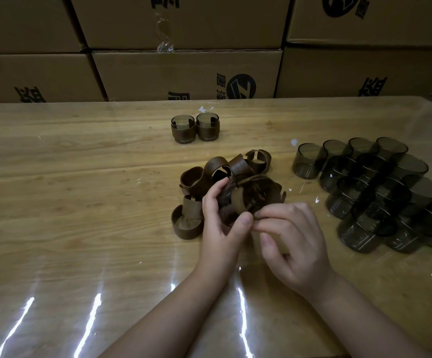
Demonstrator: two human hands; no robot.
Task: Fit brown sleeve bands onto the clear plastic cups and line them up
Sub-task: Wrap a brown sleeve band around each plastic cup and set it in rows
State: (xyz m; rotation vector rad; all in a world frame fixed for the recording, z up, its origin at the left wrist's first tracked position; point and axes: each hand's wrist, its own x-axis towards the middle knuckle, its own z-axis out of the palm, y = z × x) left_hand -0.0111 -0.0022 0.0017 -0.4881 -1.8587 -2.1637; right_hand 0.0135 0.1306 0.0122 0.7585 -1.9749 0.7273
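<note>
Your loose brown sleeve bands (209, 182) lie heaped at the middle of the worktop (80, 202). They are split rings, some standing on edge and some tipped over one another. At the heap's 5 o'clock side you hold one band (240, 200), with your left hand (220, 223) curled round its left side and your right hand (295, 241) pinching its near edge. At 3 o'clock from the heap, the bare cups (380, 192), smoky-clear, stand upright in packed, touching rows. At 12 o'clock, well apart, two sleeved cups (195, 127) stand upright, side by side and touching.
</note>
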